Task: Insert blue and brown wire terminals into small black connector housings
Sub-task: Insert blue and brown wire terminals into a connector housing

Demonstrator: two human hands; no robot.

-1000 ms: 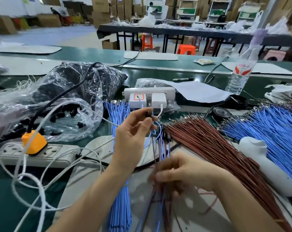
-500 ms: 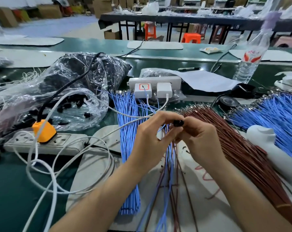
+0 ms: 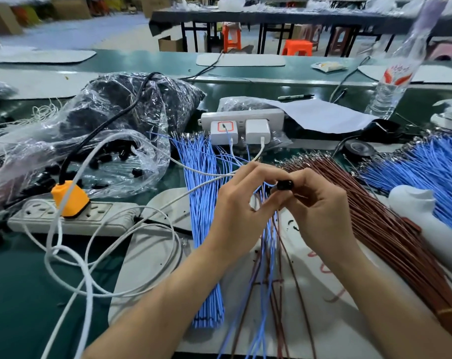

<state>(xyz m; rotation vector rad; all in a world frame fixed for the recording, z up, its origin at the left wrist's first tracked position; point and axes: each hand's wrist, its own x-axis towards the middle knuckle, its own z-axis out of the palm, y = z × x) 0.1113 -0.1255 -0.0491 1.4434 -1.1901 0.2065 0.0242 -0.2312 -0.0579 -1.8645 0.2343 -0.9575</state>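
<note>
— Progress, then: how far along was the job when you looked?

— Hard to put a count on it. One small black connector housing [image 3: 284,184] was up in the air over the white mat [image 3: 152,255], caught between both hands. The left hand [image 3: 235,211] had thumb and forefinger curled into a ring that closed on it from one side. The right hand [image 3: 320,211] pinched it from the other, its remaining fingers folded under.

— Any wires in it?

— A loose hank of blue and brown wires [image 3: 269,255] hung from under the hands and trailed down the mat towards the person, so I judged some were already seated. Whether a terminal was going in just then I couldn't tell, as the fingers hid the mouth of the housing.

— And what was left?

— Plenty, by my reckoning. A thick blue bundle [image 3: 204,203] lay just left of the hands, a big brown bundle [image 3: 362,216] fanned out on the right, and a second blue bundle [image 3: 427,172] lay beyond that. A clear plastic bag [image 3: 116,164] to the left held a scatter of loose black housings. If finished pieces were set aside anywhere, I couldn't pick them out.
</note>
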